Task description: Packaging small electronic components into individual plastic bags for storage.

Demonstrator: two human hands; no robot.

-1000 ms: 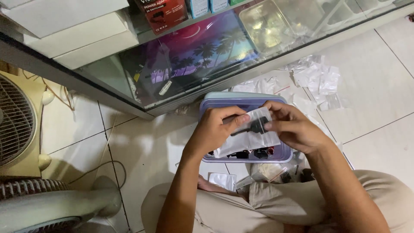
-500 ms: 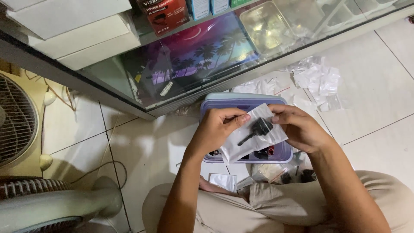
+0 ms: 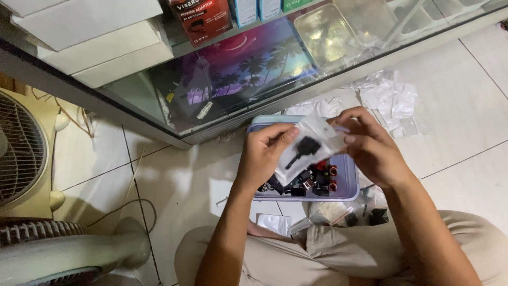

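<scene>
The person sat on the white tile floor (image 3: 460,132) and held a small clear plastic bag (image 3: 312,145) in both hands. A little black part (image 3: 302,148) with a thin stem lay inside the bag. The bag was up in the air, just above the purple box (image 3: 346,182).

The left hand (image 3: 264,156) pinched the left side of the bag, with its thumb on the front and its other fingers curled behind. The right hand (image 3: 370,145) pinched the right top edge of the bag between the thumb and the first fingers. Its fingers were bent and close together.

The purple box sat on the floor right in front of the person's knees. It held small black parts and red parts (image 3: 330,177). Past the box stood a glass cabinet (image 3: 238,85) with boxes inside. To the right of the box, a pile of empty clear bags (image 3: 391,100) lay on the floor. Near the box, by the person's legs, more little bags (image 3: 275,222) and bits lay about. Far to the left of the box stood a fan (image 3: 21,148), and a wire (image 3: 135,206) ran over the tiles there.
</scene>
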